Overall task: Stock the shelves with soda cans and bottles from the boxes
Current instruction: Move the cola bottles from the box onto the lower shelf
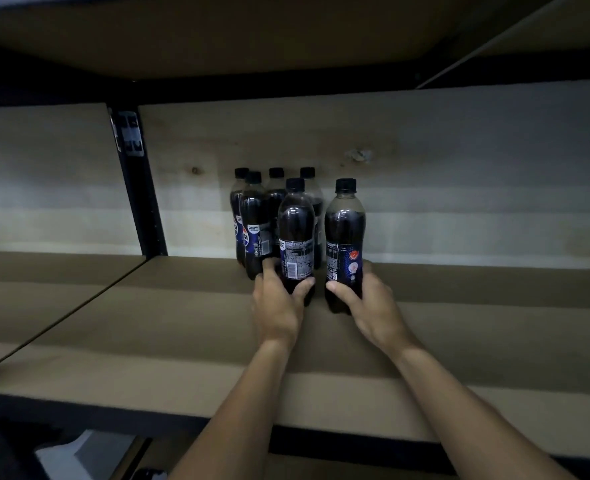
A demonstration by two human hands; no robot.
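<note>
- A black upright post (141, 188) stands at the back left of the shelf (130, 327).
- Four dark cola bottles (254, 220) stand clustered against the back wall.
- Your left hand (279, 303) wraps the lower body of the front bottle (296, 223), which is upright and close against the cluster.
- Your right hand (369, 303) grips the rightmost bottle (345, 226) low down, upright, just beside the front one.

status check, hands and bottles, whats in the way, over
Left hand grips left bottle, right hand grips right bottle. Both upright on the shelf. Four bottles grouped just behind. Nothing blocking seen.
</note>
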